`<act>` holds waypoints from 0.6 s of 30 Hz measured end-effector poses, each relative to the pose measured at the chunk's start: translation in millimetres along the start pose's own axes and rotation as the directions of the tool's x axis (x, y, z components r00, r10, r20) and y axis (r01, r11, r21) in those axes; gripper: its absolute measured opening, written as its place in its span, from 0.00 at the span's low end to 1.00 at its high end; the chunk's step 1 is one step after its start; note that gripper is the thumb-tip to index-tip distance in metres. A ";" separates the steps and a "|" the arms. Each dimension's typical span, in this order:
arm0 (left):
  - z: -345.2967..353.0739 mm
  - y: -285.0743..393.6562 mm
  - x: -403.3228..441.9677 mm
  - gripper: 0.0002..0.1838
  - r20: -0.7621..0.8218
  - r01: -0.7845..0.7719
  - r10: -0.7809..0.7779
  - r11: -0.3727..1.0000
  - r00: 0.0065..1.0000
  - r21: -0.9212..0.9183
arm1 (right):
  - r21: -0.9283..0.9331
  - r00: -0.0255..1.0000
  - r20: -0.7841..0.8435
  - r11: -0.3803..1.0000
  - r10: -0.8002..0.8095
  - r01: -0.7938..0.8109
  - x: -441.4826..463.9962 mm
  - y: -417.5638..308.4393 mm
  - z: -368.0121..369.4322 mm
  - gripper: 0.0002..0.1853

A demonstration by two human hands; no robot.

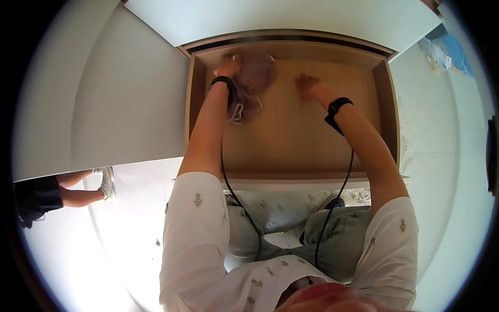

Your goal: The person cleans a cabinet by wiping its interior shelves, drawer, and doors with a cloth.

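An open wooden drawer (306, 145) lies in front of me. In its back left corner is a crumpled mauve cloth (254, 73) with a pale cord hanging from its lower part. My left hand (227, 66) is at the cloth's left edge, its fingers closed on the fabric. Right of the cloth, over the drawer's bottom, my right hand (307, 87) is raised with nothing visible in it; motion blurs its fingers. A black band with a cable is on each wrist.
White panels flank the drawer at the left (125, 104) and behind it (286, 18). Another person's legs (78, 196) show at the lower left. A blue and clear plastic bundle (449, 54) lies on the floor at the upper right.
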State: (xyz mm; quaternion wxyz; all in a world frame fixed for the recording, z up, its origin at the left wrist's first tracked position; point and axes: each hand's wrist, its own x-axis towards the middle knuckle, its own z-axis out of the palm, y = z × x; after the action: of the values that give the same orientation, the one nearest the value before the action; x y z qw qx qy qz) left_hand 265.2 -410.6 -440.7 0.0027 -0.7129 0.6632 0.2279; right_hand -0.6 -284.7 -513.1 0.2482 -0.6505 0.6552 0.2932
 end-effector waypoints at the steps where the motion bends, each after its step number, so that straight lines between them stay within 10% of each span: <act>1: -4.8 1.8 -4.5 0.38 0.033 -0.031 0.032 0.999 0.999 -0.031 | 0.035 1.000 -0.028 0.999 -0.007 0.008 1.9 2.1 0.0 0.38; 5: 27.8 -3.6 39.8 0.38 0.022 -0.124 0.128 0.985 0.992 -0.118 | 0.009 0.993 -0.100 0.998 -0.059 0.060 -31.2 -7.5 -20.9 0.38; 10: 37.3 4.1 44.4 0.31 -0.149 -0.249 0.201 0.708 0.968 -0.660 | -0.054 0.992 -0.081 0.994 -0.094 0.090 -59.6 -21.0 -34.8 0.39; 18: 5.8 21.6 19.6 0.30 -0.312 -0.284 0.099 0.722 0.945 -0.631 | -0.134 0.986 -0.152 0.990 -0.075 0.054 -61.0 -17.6 -20.7 0.44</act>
State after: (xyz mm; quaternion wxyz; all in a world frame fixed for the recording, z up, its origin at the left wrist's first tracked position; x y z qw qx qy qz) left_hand 243.3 -429.9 -445.9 -0.3622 -0.6164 0.6025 0.3549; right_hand 20.0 -255.9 -456.5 0.1628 -0.7071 0.6309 0.2748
